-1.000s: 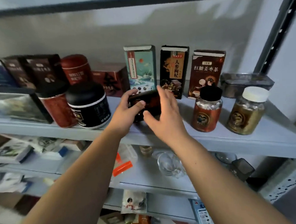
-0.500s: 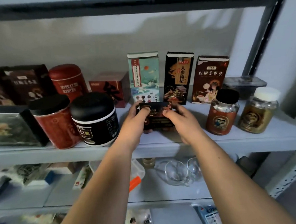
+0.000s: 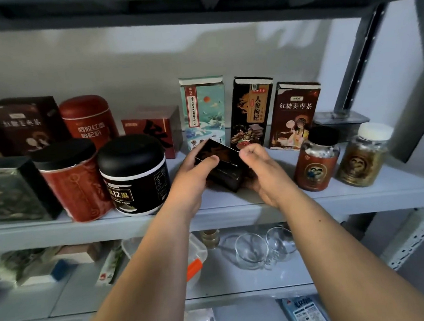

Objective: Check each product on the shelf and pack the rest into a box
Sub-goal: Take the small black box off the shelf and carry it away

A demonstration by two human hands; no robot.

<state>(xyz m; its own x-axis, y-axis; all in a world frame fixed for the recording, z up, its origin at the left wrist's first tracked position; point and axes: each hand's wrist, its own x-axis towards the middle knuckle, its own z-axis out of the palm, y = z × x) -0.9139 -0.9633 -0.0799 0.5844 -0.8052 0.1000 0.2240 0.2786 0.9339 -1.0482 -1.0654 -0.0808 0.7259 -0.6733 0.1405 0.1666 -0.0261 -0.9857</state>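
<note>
**Dark box gripped by both hands in the gap at the shelf front**

The small dark rectangular box [image 3: 222, 166] is held tilted in the middle of the grey metal shelf [image 3: 234, 214], above the front part of the board. Whether its lower corner touches the board cannot be told. The left hand [image 3: 191, 177] grips its left end, with the thumb lying across the glossy top face. The right hand [image 3: 265, 173] is curled round the right end, its fingertips pinching the upper edge.

The open room is a gap in the front row. On the left it is bounded by the squat black plastic jar with a black lid [image 3: 135, 176], just beside the left hand. On the right is the red-labelled jar with a black cap [image 3: 317, 160], near the right hand but apart from it. Beyond that jar stands the clear amber jar with a white cap [image 3: 364, 154].

Behind the box three cartons stand upright in a row: the tall teal carton [image 3: 203, 111], the tall black carton [image 3: 251, 113] and the brown carton [image 3: 295, 116]. The box's raised far edge overlaps the foot of the teal carton in view. The shelf's front lip is bare between the two forearms.
</note>
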